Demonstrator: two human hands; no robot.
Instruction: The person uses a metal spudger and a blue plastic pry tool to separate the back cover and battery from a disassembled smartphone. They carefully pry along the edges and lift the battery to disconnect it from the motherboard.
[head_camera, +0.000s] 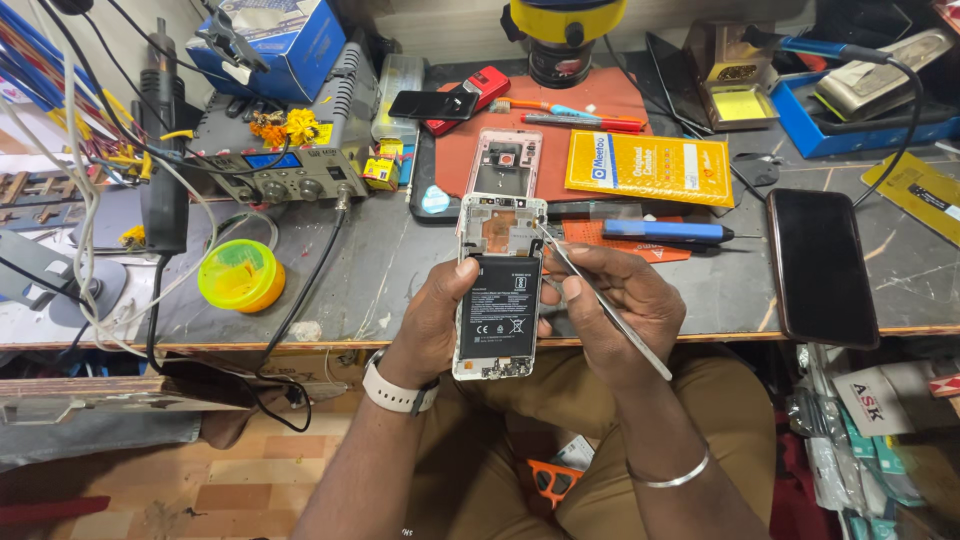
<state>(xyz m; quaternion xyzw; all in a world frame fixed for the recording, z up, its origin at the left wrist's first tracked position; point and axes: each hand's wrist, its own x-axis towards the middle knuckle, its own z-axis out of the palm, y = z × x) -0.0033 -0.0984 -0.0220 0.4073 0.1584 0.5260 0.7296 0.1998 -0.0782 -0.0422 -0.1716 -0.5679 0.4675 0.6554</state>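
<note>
1. While the left hand (432, 320) cradles the phone (497, 290) from the side, thumb curled over its left edge and the other fingers wrapped behind, the opened back faces up toward the head camera. The phone sits above the lap, just off the bench (400, 270) edge; held so, the internals are lit and within reach.
2. Right hand (620, 310): fingers pinched closed on the tweezers (600, 300), pen-style grip. The tips point up-left to the upper right part of the phone, by the board; whether they touch it I cannot tell.
3. Phone: white frame, black rectangular battery (499, 310) filling the middle, copper-toned shield above it, small connectors at the bottom end.
4. Tweezers: thin, bright metal, long and tapering; the rear end runs down past the wrist.
5. Wrists: pale watch (393, 390) on the left, metal bangle (680, 475) on the right.
6. Bench behind: dark, scuffed, stone-like top. A pink shell (503, 160) lies on a red mat (590, 110), just beyond the phone. A blue screwdriver (670, 232) lies to the right, close to the working hand.
7. Further right, a black handset (822, 265) lies flat, glossy, screen dark. Left, a round yellow tin (241, 276) with a green lid sits near the grey station (285, 165) and its cables.
</note>
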